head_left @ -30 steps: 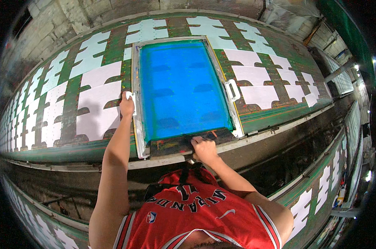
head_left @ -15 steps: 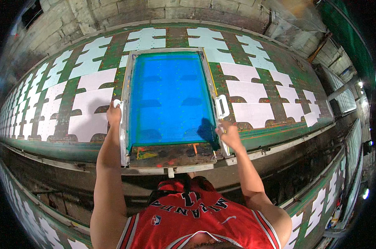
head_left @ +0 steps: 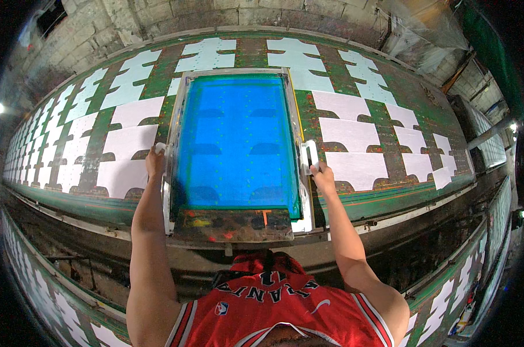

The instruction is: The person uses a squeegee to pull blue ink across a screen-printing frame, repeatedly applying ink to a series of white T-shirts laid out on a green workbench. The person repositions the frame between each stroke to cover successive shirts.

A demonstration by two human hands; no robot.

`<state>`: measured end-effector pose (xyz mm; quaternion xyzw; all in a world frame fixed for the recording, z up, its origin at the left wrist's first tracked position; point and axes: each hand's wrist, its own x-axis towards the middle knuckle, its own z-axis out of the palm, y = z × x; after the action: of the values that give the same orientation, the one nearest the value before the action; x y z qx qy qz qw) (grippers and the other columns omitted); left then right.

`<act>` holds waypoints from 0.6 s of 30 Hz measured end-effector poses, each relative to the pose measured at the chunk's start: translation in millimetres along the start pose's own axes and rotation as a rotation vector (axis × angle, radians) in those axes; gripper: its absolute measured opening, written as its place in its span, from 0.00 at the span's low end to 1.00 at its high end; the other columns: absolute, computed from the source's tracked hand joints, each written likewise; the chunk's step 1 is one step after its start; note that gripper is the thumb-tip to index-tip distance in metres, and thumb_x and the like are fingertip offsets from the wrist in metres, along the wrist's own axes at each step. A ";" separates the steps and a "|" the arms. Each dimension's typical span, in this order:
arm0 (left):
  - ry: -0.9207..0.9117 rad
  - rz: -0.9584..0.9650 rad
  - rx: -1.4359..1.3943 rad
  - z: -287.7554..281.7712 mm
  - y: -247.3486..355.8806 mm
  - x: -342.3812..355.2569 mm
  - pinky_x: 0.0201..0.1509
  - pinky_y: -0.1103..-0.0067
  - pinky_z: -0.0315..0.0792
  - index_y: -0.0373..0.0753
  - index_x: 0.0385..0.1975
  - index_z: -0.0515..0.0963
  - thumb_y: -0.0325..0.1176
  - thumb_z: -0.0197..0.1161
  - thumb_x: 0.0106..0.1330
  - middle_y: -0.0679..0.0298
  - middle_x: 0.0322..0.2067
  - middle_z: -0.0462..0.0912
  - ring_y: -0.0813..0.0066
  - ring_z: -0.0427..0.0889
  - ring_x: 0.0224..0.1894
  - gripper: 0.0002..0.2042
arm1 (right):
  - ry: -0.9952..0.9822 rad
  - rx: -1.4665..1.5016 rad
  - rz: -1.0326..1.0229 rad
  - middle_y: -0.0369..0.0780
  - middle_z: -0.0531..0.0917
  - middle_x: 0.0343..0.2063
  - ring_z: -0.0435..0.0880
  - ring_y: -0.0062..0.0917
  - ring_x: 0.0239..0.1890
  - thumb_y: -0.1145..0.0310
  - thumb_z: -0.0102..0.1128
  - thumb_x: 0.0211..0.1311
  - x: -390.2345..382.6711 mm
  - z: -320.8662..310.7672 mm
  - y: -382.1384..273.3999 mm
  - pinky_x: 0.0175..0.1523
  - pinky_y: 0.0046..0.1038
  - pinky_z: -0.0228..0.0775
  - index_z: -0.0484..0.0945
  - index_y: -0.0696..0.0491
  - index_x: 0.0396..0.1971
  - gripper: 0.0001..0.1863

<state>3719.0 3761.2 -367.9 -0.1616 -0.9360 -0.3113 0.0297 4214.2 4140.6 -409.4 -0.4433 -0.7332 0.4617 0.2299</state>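
Note:
A screen-printing frame (head_left: 180, 110) with translucent blue mesh (head_left: 233, 168) lies flat on the long table in front of me. Pale cut pieces show faintly through the mesh. My left hand (head_left: 154, 163) is closed around the white handle (head_left: 161, 148) on the frame's left side. On the opposite side, my right hand (head_left: 323, 177) has its fingers curled at the lower end of another white handle (head_left: 306, 157). Part of each grip is hidden behind the fingers.
Rows of white fabric pieces (head_left: 349, 132) lie on the green, paint-spotted table (head_left: 91, 141) at both sides of the frame. A block wall (head_left: 187, 17) runs along the far side. Another table with white pieces (head_left: 438, 309) stands behind me at the lower right.
My right hand has moved up from the frame's lower right edge to the right handle. My left hand stays on its handle. The view has shifted slightly.

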 end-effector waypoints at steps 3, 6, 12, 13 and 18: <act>-0.017 0.005 0.028 -0.5 2.7 -0.6 0.53 0.55 0.74 0.37 0.57 0.76 0.42 0.60 0.65 0.41 0.45 0.84 0.38 0.82 0.49 0.23 | -0.010 0.023 0.044 0.39 0.81 0.29 0.79 0.23 0.31 0.64 0.62 0.67 0.8 -0.6 3.5 0.36 0.30 0.73 0.80 0.61 0.42 0.14; -0.006 -0.007 0.055 0.7 1.2 -0.8 0.52 0.55 0.74 0.36 0.56 0.77 0.42 0.61 0.66 0.42 0.45 0.84 0.38 0.81 0.50 0.22 | -0.036 0.008 0.052 0.39 0.81 0.30 0.79 0.23 0.32 0.65 0.62 0.66 -0.9 -3.0 -2.1 0.37 0.30 0.74 0.79 0.61 0.41 0.13; -0.044 0.018 0.016 10.6 -26.3 19.7 0.49 0.58 0.76 0.33 0.51 0.79 0.43 0.65 0.63 0.44 0.43 0.85 0.42 0.84 0.46 0.22 | -0.043 0.032 0.131 0.40 0.82 0.33 0.80 0.25 0.36 0.66 0.61 0.66 -5.4 -2.4 -13.5 0.40 0.31 0.75 0.79 0.61 0.41 0.12; -0.056 -0.017 0.047 12.6 -31.3 23.4 0.47 0.59 0.76 0.33 0.50 0.80 0.43 0.65 0.62 0.44 0.42 0.86 0.43 0.85 0.44 0.22 | -0.040 0.067 0.147 0.40 0.82 0.34 0.80 0.25 0.37 0.67 0.60 0.66 -8.2 -2.2 -12.9 0.41 0.32 0.75 0.79 0.61 0.42 0.12; -0.036 -0.061 -0.046 4.4 -24.9 37.4 0.44 0.64 0.78 0.35 0.46 0.83 0.41 0.66 0.60 0.50 0.36 0.87 0.55 0.86 0.38 0.19 | -0.037 0.209 0.181 0.44 0.83 0.43 0.82 0.29 0.44 0.70 0.57 0.69 -10.6 -1.3 -21.2 0.48 0.31 0.76 0.76 0.63 0.51 0.15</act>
<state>3675.8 3755.6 -379.9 -0.1390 -0.9334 -0.3307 -0.0004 4211.2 4128.2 -389.4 -0.4725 -0.6422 0.5625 0.2188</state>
